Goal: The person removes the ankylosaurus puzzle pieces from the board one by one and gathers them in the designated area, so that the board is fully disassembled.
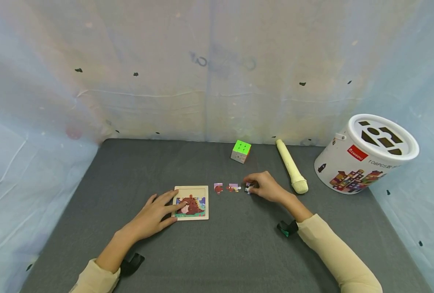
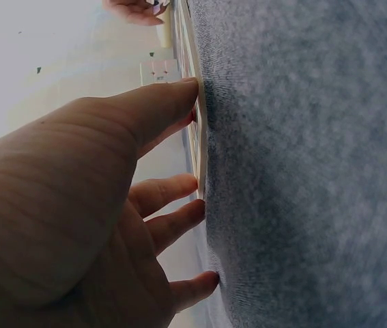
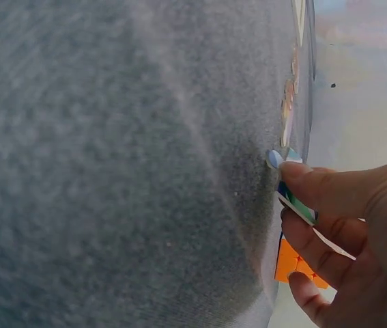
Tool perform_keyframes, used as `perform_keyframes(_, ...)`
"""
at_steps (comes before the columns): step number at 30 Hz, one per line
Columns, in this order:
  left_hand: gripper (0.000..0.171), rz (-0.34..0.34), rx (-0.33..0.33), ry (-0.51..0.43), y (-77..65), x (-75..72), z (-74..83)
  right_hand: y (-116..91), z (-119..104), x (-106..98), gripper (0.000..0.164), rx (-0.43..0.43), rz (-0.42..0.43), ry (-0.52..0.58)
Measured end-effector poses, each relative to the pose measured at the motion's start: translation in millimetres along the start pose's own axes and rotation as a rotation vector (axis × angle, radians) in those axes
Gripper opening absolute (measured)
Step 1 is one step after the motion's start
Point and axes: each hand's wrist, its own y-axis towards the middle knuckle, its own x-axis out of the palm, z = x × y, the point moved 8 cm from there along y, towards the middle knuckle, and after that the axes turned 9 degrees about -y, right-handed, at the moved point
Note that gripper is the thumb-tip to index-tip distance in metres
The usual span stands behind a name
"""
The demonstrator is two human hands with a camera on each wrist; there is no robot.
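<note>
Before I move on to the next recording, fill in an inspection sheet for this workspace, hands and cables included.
Surface: dark gray, cloth-like tabletop.
Job's things: wooden puzzle tray, partly filled with a red dinosaur picture, bare along the top; two loose puzzle pieces lie to its right; a third piece is in hand.
Clutter: green-topped puzzle cube, pale yellow microphone-shaped object, white bucket with shape cutouts in its lid.
Hands: left hand rests on the tray's left side; right hand pinches the third piece.
Cables: nothing seen.
Surroundings: pale sheeting with dark specks, behind and at both sides.

3 loose pieces [image 1: 233,187], 1 puzzle [image 1: 192,206], 1 cube [image 1: 240,152], 1 microphone [image 1: 291,165], 1 bucket [image 1: 361,158].
</note>
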Motion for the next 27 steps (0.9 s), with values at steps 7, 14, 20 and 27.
perform_keyframes(7, 0.053, -0.001, 0.000, 0.010, -0.1, -0.6, 0.5, -0.7, 0.2, 1.5, 0.034, 0.010, 0.022, -0.066)
perform_keyframes(14, 0.053, 0.001, 0.004, 0.005, 0.1, -1.2, 0.7, -1.9, 2.9, 4.2, 0.036, 0.034, 0.010, -0.079)
perform_keyframes(20, 0.054, 0.006, 0.005, 0.002, 0.0, -1.4, -0.1, -2.3, 4.2, 5.2, 0.039, 0.049, 0.012, -0.074)
perform_keyframes(27, 0.053, -0.003, 0.007, 0.015, -0.5, -0.5, 0.3, -3.6, 6.8, 7.6, 0.035, 0.058, -0.005, -0.053)
